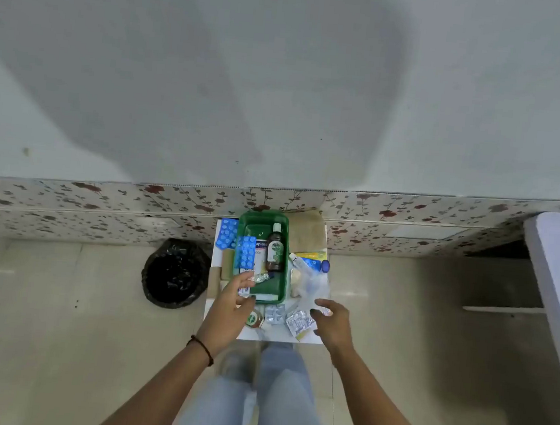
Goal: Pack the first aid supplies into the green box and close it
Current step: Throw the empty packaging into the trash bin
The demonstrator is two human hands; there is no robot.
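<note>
Green box (283, 280) sits open at frame centre, just above both hands. Left hand (229, 309) fingers spread at its lower-left rim (holding nothing clearly); right hand (331, 322) loosely open, lower right.

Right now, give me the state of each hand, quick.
Left hand: fingers spread open over the near left corner of the green box, holding nothing that shows.
Right hand: partly open at the clear plastic bag; grip cannot be told.

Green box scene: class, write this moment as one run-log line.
green box: open, brown bottle inside | left hand: at box's near-left edge | right hand: beside silver blister packs | stage: packing unfinished
</note>
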